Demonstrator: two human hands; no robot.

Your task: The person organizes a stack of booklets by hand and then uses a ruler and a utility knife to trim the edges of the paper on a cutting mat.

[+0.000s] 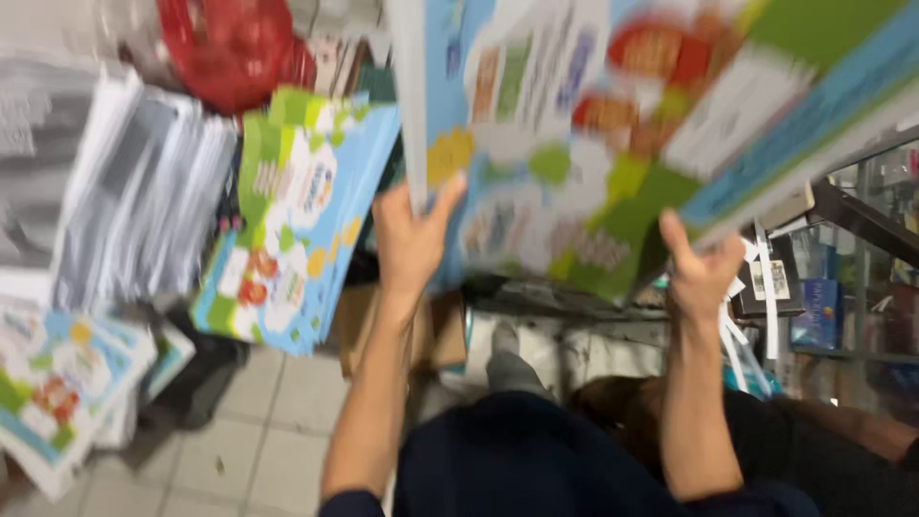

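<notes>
1. A large flat printed panel (613, 124), blue and green with colourful patches, is held up high across the upper right of the view, tilted and blurred.
2. The left hand (410, 239) has its grip closed on the panel's left edge, thumb on the near face.
3. The right hand (704, 273) holds the panel's lower edge, thumb raised against it.
4. To the left, a stack of similar blue panels (297, 220) leans upright on the floor.
5. Further left stand bundled white sheets (144, 191); more printed panels (57, 383) lie at the near left on the tiled floor (268, 431).
6. A red object (230, 48) sits at the far left top.
</notes>
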